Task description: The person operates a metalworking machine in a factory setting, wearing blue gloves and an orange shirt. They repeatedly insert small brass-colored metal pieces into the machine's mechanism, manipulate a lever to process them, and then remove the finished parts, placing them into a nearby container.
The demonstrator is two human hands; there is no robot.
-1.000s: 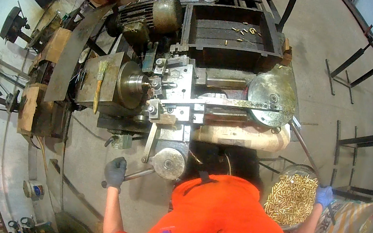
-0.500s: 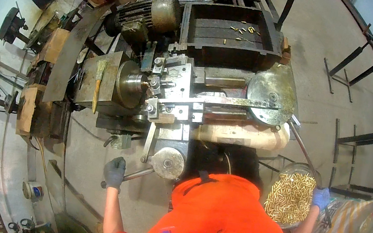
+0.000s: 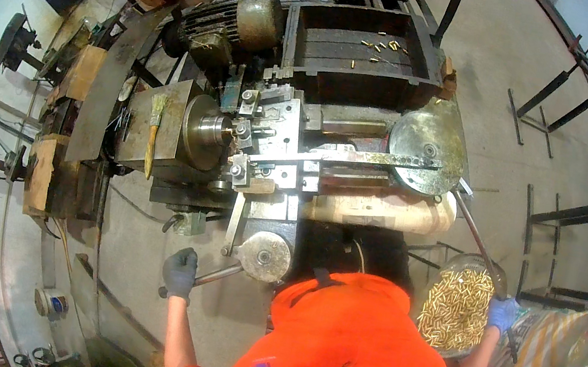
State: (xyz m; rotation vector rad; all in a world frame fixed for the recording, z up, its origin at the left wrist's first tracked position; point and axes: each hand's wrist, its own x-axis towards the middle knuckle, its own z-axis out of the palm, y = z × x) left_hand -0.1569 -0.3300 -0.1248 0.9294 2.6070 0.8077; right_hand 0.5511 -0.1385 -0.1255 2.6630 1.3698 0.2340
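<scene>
My left hand [image 3: 179, 272], in a dark grey glove, is closed around a metal lever [image 3: 220, 273] that runs to a round steel hub [image 3: 265, 256] at the machine's near side. At the right, my right hand [image 3: 503, 313], in a blue glove, is closed on a long lever rod [image 3: 475, 228] slanting down from a large steel disc [image 3: 427, 153]. Beside that hand sits a round container heaped with small brass-coloured cylindrical pieces [image 3: 456, 308]. Between the hands lies the lathe-like machine's slide [image 3: 279, 130], facing a chuck [image 3: 209, 133].
A brush [image 3: 152, 136] rests on the machine's headstock housing. Behind the slide is a dark open tray [image 3: 361, 82] with several brass pieces. A motor [image 3: 239, 23] stands at the far left. A woven sack [image 3: 554, 351] lies right of my right hand; black metal stands [image 3: 572, 217] are farther right.
</scene>
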